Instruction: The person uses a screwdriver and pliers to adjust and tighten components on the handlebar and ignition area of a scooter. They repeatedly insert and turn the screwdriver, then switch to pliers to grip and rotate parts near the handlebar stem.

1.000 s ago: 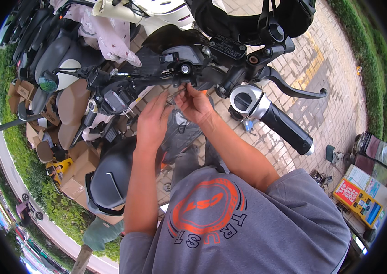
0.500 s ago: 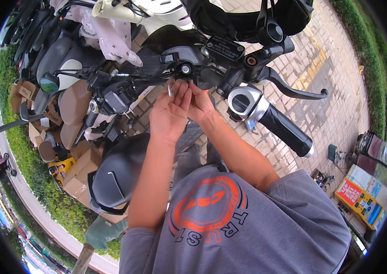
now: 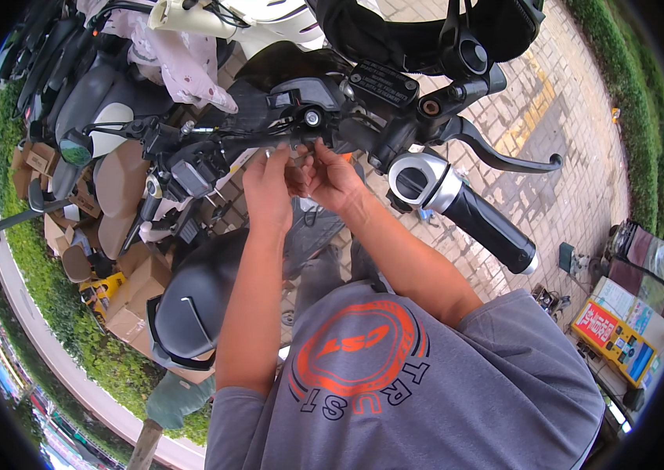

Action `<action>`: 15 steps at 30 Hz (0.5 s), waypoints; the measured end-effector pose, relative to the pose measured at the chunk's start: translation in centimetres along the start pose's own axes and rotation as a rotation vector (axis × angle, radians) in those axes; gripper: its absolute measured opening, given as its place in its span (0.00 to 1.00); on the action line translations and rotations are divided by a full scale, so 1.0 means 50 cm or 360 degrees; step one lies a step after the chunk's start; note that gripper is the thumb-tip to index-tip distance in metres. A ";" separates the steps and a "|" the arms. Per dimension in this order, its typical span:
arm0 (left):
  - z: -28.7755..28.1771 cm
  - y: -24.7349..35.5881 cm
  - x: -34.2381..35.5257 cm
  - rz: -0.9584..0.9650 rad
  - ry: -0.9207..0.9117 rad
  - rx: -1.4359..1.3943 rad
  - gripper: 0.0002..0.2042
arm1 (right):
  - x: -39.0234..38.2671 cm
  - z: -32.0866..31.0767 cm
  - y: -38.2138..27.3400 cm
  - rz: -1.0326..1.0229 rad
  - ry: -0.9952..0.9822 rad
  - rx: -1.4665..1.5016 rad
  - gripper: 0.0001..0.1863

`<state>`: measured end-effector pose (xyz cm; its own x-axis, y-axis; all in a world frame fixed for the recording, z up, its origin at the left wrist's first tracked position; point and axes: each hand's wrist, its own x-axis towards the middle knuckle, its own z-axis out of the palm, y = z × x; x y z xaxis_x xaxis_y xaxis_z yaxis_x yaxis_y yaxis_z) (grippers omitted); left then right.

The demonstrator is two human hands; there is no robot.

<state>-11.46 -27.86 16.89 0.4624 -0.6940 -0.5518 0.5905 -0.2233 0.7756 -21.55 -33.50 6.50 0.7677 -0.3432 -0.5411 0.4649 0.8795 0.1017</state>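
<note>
My left hand (image 3: 269,192) and my right hand (image 3: 333,180) are close together just below the ignition lock (image 3: 312,117) of a scooter. The fingers of both are bent inward, thumbs up against the underside of the dark cockpit panel. A small pale, shiny bit shows by my left fingertips; what either hand pinches is too small and too hidden to name. Right of my hands are a black handlebar grip (image 3: 492,223) with a silver collar, a black brake lever (image 3: 504,160) and a black brake fluid reservoir (image 3: 383,84).
Black rounded seat-like part (image 3: 199,305) lies left of my left forearm. Other parked scooters stand farther left, with cardboard boxes (image 3: 140,294) and a green hedge behind. A yellow-red box (image 3: 614,333) sits at the right on the paving (image 3: 535,196). A black bag-like item hangs at the top.
My left hand has turned from palm-up to fingers bent inward, its thumb now up at the panel. My right fingers have curled more, and both hands have dropped slightly from the lock.
</note>
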 end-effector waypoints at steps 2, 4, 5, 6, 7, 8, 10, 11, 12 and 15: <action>0.005 0.010 -0.006 -0.0127 0.0040 -0.0044 0.12 | -0.012 0.023 0.004 -0.0020 0.0058 0.0011 0.17; 0.007 0.022 -0.011 -0.0285 -0.0017 -0.0173 0.13 | -0.024 0.044 0.014 -0.0083 0.0144 0.0065 0.16; 0.009 0.029 -0.011 -0.0376 -0.0092 -0.0281 0.13 | -0.023 0.036 0.014 -0.0017 -0.0060 0.0121 0.15; 0.009 0.033 -0.009 -0.0466 -0.0168 -0.0388 0.14 | -0.024 0.027 0.012 0.0049 -0.0263 0.0177 0.15; 0.009 0.033 -0.002 -0.0469 -0.0274 -0.0497 0.14 | -0.026 0.019 0.005 0.0110 -0.0409 0.0206 0.15; 0.013 0.034 0.005 -0.0469 -0.0379 -0.0610 0.14 | -0.032 0.024 -0.001 0.0176 -0.0551 0.0225 0.14; 0.028 0.036 -0.002 -0.0448 -0.0382 -0.0876 0.14 | -0.019 0.043 0.003 -0.0013 -0.0113 0.0324 0.13; 0.066 0.053 -0.019 -0.0432 -0.0285 -0.1024 0.14 | -0.010 0.050 0.003 -0.0118 0.0104 0.0373 0.12; 0.085 0.063 -0.030 -0.0412 -0.0185 -0.1168 0.13 | -0.005 0.058 0.006 -0.0144 0.0095 0.0433 0.12; 0.043 0.018 -0.021 0.0028 -0.0207 -0.0697 0.14 | -0.026 0.080 0.011 -0.0153 0.0072 0.0068 0.12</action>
<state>-12.84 -28.81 18.84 0.4044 -0.7816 -0.4749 0.8202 0.0802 0.5664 -20.55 -33.90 10.61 0.6985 -0.4092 -0.5871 0.5547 0.8280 0.0827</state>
